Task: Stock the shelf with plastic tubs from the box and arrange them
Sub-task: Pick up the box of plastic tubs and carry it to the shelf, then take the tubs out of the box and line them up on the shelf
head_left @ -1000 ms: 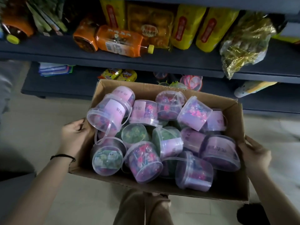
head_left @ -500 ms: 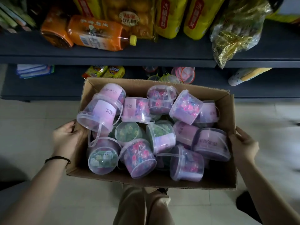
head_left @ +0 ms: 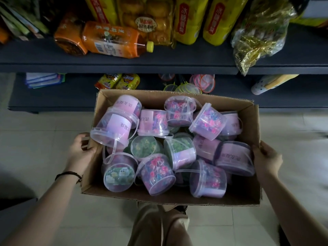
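Both hands, left [head_left: 80,153] and right [head_left: 268,157], grip the box [head_left: 177,198] sides. Tubs [head_left: 156,174] look light, stiff, slippery; take them by their handles.

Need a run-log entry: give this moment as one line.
left hand: grips box | right hand: grips box | box: held before shelf | tubs: piled in box

The box [head_left: 177,198] is being held over the floor [head_left: 44,139], just in front of the shelving. The left hand [head_left: 81,153] is gripping its left wall and the right hand [head_left: 268,157] its right wall. The tubs [head_left: 156,174] are lying heaped inside, tilted every way, some resting on others. Beyond the box's far edge, the lower shelf [head_left: 62,100] is carrying small packets [head_left: 119,81]. Above it, the upper shelf [head_left: 177,57] is carrying a bottle [head_left: 113,41] lying on its side, with tall bags [head_left: 188,20] standing behind and to its right.
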